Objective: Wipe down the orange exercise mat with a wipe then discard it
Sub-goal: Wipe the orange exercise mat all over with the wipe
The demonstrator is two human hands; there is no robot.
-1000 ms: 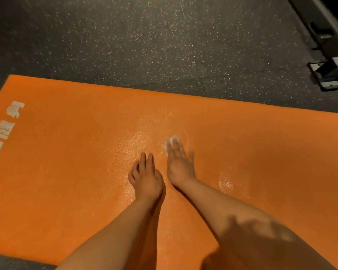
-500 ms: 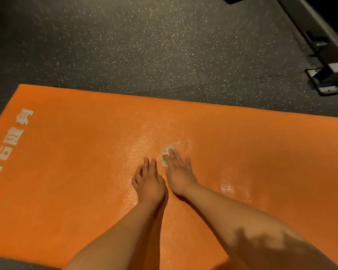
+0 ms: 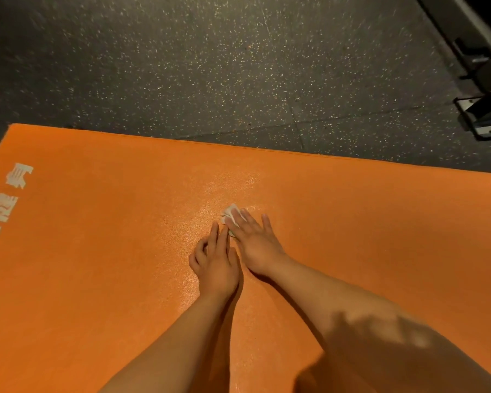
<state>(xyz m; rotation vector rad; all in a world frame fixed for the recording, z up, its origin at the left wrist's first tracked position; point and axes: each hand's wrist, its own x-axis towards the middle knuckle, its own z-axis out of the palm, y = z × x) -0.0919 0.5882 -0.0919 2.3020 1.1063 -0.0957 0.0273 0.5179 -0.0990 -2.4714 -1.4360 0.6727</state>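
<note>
Small crumpled white wipe (image 3: pixel 229 214): light, limp, likely damp. Your right hand (image 3: pixel 255 245) presses it with flat, spread fingers (image 3: pixel 248 219) onto the orange foam exercise mat (image 3: pixel 97 251). To lift, pinch its bunched edge.

Orange mat (image 3: pixel 97 279), white wipe (image 3: pixel 230 213), speckled floor (image 3: pixel 210 66)

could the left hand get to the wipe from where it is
Probably yes: the left hand rests on the mat right beside the wipe, nothing between them, though the right hand presses flat over most of it.
</note>
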